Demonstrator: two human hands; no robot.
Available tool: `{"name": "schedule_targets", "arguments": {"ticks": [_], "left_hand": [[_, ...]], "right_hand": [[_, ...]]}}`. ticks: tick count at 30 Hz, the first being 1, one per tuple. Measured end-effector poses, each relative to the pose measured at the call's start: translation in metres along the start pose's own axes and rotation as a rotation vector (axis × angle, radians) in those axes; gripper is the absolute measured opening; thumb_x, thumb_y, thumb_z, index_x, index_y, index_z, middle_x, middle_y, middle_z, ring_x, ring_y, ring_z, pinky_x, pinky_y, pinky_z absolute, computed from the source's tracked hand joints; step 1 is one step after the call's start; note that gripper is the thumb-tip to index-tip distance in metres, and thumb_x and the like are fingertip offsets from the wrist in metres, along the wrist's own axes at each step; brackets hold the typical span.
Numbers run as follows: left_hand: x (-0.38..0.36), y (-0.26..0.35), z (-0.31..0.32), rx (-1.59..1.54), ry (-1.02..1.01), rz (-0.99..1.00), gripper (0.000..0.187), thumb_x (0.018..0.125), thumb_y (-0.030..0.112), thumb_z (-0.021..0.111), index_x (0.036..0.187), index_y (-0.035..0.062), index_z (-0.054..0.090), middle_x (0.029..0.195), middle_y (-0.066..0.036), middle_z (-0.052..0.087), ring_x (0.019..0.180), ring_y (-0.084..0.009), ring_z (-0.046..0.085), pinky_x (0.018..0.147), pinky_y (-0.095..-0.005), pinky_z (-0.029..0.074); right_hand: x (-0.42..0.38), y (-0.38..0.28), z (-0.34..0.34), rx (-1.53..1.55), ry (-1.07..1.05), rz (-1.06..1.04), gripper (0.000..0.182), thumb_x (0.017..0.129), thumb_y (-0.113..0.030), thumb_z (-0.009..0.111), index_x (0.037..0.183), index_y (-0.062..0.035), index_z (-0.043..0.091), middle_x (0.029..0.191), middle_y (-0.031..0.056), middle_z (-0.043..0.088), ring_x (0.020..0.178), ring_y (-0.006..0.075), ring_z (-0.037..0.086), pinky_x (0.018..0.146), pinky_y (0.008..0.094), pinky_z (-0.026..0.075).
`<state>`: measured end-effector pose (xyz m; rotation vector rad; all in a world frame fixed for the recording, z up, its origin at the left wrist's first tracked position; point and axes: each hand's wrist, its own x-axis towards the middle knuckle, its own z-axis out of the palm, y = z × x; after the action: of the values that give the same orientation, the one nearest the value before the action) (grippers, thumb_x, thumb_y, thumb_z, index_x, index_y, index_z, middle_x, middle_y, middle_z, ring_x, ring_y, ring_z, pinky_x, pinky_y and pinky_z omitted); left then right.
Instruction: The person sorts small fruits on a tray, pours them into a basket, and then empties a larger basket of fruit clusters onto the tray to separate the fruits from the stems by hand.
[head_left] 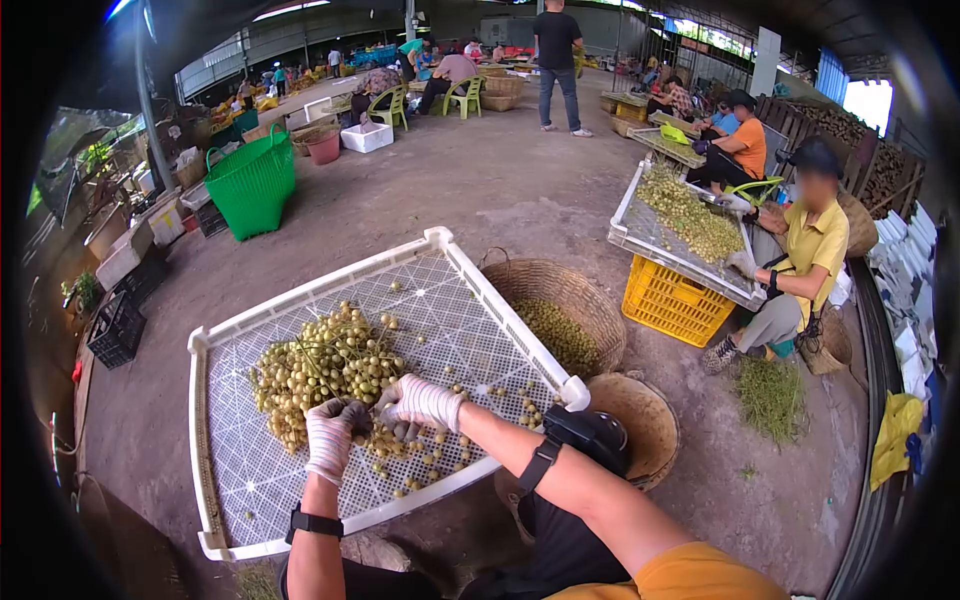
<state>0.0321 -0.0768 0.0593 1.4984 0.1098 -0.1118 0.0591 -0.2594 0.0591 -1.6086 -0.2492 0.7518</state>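
Note:
A heap of small round yellow-green fruits on thin stems [325, 365] lies on the left half of a white mesh tray [430, 290]. My left hand [335, 435], in a striped glove with dark fingertips, is closed at the heap's near edge. Close beside it, my right hand [418, 403] has its gloved fingers curled together, pointing left. The fingertips of both hands almost meet among the fruit, and what they pinch is hidden. Loose single fruits [430, 460] are scattered on the mesh below and right of my right hand.
Beyond the tray's right edge stands a wicker basket [570, 290] with fruit inside, and nearer me another basket [650, 425]. A co-worker in a yellow shirt [815, 245] sits at a fruit-covered tray on a yellow crate [675, 300]. A green basket [255, 185] stands at the far left.

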Motion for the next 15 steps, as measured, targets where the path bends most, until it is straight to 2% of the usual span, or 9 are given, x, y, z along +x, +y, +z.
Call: {"name": "schedule_targets", "arguments": {"ticks": [2, 4, 6, 8, 10, 12, 13, 14, 15], "left_hand": [[0.003, -0.004, -0.005, -0.074, 0.064, 0.009, 0.012, 0.082, 0.007, 0.062, 0.082, -0.0041, 0.061, 0.065, -0.008, 0.062, 0.050, -0.0140, 0.057, 0.044, -0.0235, 0.046], [0.000, -0.004, -0.008, -0.100, 0.070, 0.046, 0.016, 0.082, 0.010, 0.064, 0.086, -0.0054, 0.061, 0.067, -0.008, 0.062, 0.051, -0.0134, 0.057, 0.047, -0.0237, 0.047], [0.001, -0.010, -0.008, -0.117, 0.095, 0.070, 0.016, 0.082, 0.010, 0.064, 0.086, -0.0052, 0.062, 0.068, -0.007, 0.062, 0.051, -0.0127, 0.056, 0.048, -0.0246, 0.046], [0.002, -0.013, -0.005, -0.117, 0.074, 0.059, 0.017, 0.081, 0.010, 0.066, 0.090, -0.0042, 0.063, 0.073, -0.008, 0.064, 0.059, -0.0145, 0.061, 0.056, -0.0263, 0.051], [0.000, -0.010, 0.003, -0.060, 0.086, 0.059, 0.014, 0.081, 0.008, 0.065, 0.089, -0.0029, 0.064, 0.075, -0.007, 0.065, 0.061, -0.0135, 0.060, 0.057, -0.0263, 0.052], [-0.003, -0.006, 0.010, -0.092, 0.099, 0.030, 0.013, 0.081, 0.007, 0.066, 0.088, -0.0033, 0.064, 0.076, -0.007, 0.065, 0.062, -0.0135, 0.061, 0.059, -0.0262, 0.052], [-0.001, -0.007, 0.009, -0.076, 0.092, 0.037, 0.012, 0.080, 0.006, 0.064, 0.088, -0.0039, 0.064, 0.076, -0.007, 0.065, 0.063, -0.0131, 0.061, 0.060, -0.0256, 0.052], [0.000, -0.008, 0.008, -0.062, 0.085, 0.044, 0.012, 0.080, 0.004, 0.063, 0.088, -0.0044, 0.064, 0.076, -0.008, 0.065, 0.063, -0.0128, 0.061, 0.061, -0.0249, 0.053], [0.003, -0.011, 0.006, -0.115, 0.078, 0.053, 0.012, 0.080, 0.004, 0.064, 0.088, -0.0043, 0.065, 0.077, -0.008, 0.066, 0.065, -0.0127, 0.061, 0.062, -0.0248, 0.052]], "right_hand": [[0.014, 0.017, -0.006, -0.895, 0.364, -0.194, 0.043, 0.078, -0.031, 0.064, 0.107, 0.0012, 0.058, 0.089, 0.0137, 0.065, 0.082, 0.0267, 0.063, 0.073, 0.0370, 0.051], [0.002, 0.009, 0.001, -0.906, 0.445, -0.324, 0.056, 0.074, -0.042, 0.065, 0.114, -0.0030, 0.056, 0.103, 0.0202, 0.061, 0.100, 0.0330, 0.057, 0.091, 0.0373, 0.043], [0.005, -0.002, 0.006, -0.850, 0.267, -0.315, 0.070, 0.069, -0.051, 0.068, 0.118, -0.0037, 0.054, 0.108, 0.0191, 0.060, 0.101, 0.0306, 0.058, 0.089, 0.0396, 0.045], [0.002, -0.006, 0.023, -0.942, 0.289, -0.226, 0.080, 0.063, -0.057, 0.070, 0.120, -0.0040, 0.052, 0.107, 0.0188, 0.061, 0.100, 0.0304, 0.058, 0.088, 0.0402, 0.045], [0.006, -0.006, 0.034, -0.944, 0.300, -0.105, 0.073, 0.061, -0.057, 0.071, 0.109, -0.0038, 0.059, 0.098, 0.0160, 0.064, 0.092, 0.0303, 0.061, 0.083, 0.0391, 0.047], [0.010, 0.001, 0.035, -0.872, 0.202, -0.100, 0.064, 0.063, -0.054, 0.071, 0.101, -0.0032, 0.061, 0.089, 0.0163, 0.066, 0.085, 0.0308, 0.063, 0.078, 0.0385, 0.048], [0.017, 0.014, 0.034, -0.733, 0.194, -0.201, 0.056, 0.065, -0.048, 0.072, 0.098, -0.0033, 0.062, 0.081, 0.0163, 0.066, 0.077, 0.0288, 0.064, 0.075, 0.0370, 0.049], [0.020, 0.021, 0.032, -0.561, 0.143, -0.192, 0.049, 0.068, -0.036, 0.073, 0.101, -0.0018, 0.061, 0.085, 0.0153, 0.066, 0.081, 0.0241, 0.063, 0.077, 0.0343, 0.048], [0.021, 0.020, 0.027, -0.493, 0.067, -0.256, 0.047, 0.069, -0.032, 0.073, 0.103, -0.0011, 0.060, 0.090, 0.0138, 0.066, 0.085, 0.0217, 0.062, 0.080, 0.0332, 0.047]]}}
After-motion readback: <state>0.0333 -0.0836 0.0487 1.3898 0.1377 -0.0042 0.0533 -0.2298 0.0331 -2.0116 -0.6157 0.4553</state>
